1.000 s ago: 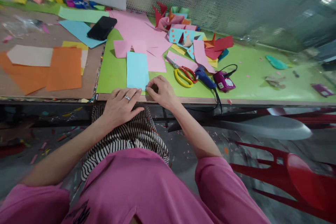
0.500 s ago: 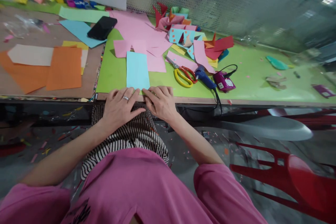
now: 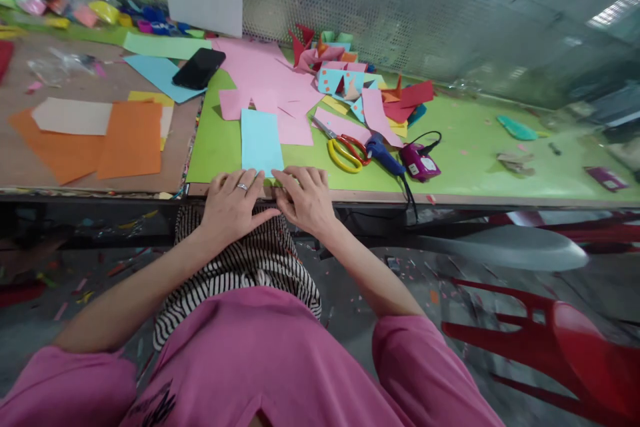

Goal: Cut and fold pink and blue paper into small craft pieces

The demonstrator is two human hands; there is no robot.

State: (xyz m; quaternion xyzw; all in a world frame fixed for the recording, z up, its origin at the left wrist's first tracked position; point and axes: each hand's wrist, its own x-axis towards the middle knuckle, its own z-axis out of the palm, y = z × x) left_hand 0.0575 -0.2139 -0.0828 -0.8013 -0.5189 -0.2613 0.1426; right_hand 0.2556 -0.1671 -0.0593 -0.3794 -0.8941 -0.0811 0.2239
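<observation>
Light-blue paper [image 3: 262, 143] lies flat on the green table covering [image 3: 215, 153], and we see its near edge right at the fingertips of both hands. The left hand [image 3: 231, 205] rests on the table's edge, fingers side by side and thumb spread apart from them. The right hand [image 3: 307, 201] sits just beside it, fingers bent, the index tip at the sheet's near right corner; we cannot tell whether thumb and finger pinch anything. Beyond the sheet, we find pink paper [image 3: 295, 130]; to its right, scissors [image 3: 346, 152], then a blue glue gun [image 3: 384, 153]. Compared with a second ago, we notice the right hand, then raised with thumb and index together at that corner, now lies lower, its fingers reaching along the near edge.
</observation>
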